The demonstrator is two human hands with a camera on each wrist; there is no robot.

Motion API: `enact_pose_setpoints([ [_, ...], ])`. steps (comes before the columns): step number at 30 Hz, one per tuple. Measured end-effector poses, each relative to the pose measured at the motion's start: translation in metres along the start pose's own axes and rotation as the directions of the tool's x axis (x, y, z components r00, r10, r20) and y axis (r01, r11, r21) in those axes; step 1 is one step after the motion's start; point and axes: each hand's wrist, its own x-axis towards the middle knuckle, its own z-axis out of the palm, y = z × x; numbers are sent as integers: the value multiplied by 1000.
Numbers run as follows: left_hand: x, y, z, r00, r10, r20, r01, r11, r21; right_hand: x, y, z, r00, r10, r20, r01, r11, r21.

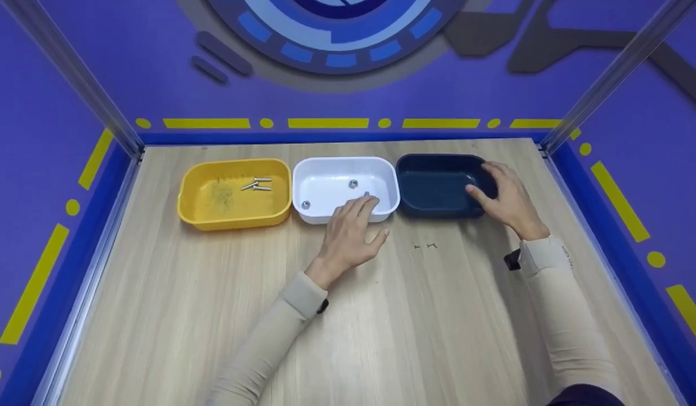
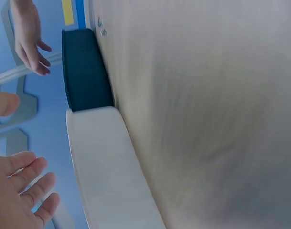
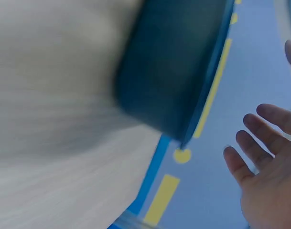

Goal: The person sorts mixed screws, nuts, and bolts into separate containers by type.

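Observation:
My left hand point(image 1: 350, 237) hovers over the front rim of the white bin point(image 1: 319, 163), its fingers loosely bent and spread. Inside that bin lie metal nuts point(image 1: 353, 184); another small metal piece point(image 1: 367, 194) shows partly behind my fingertips. At the right end of the dark teal bin point(image 1: 438, 194) is my right hand point(image 1: 511, 200), thumb over the near side and fingers at the far corner. The right wrist view shows the fingers point(image 3: 253, 157) extended and spread beside the dark bin, nothing between them.
A yellow bin point(image 1: 198, 217) with several silver bolts point(image 1: 260, 188) stands at the left, in line with the other two bins. Small screws point(image 1: 432, 245) lie on the wooden table point(image 1: 393, 327) in front of the dark bin. Purple panels point(image 1: 156, 67) enclose the back and sides.

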Motion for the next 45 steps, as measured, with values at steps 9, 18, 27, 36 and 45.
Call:
enact_pose_setpoints([
  [9,2,21,15,997,71,-8,-71,997,-30,-10,28,6,992,71,105,-60,992,-112],
  [18,6,35,29,992,113,63,-111,993,-36,-20,42,10,972,148,183,-129,985,-111],
  [27,11,41,41,987,97,126,-83,990,-112,-23,49,19,961,171,217,-146,981,-129],
  [36,15,40,55,960,45,276,2,986,-170,-19,49,24,969,150,196,-125,983,-135],
  [45,17,39,75,949,1,316,56,984,-172,-21,50,22,969,142,204,-115,984,-137],
])
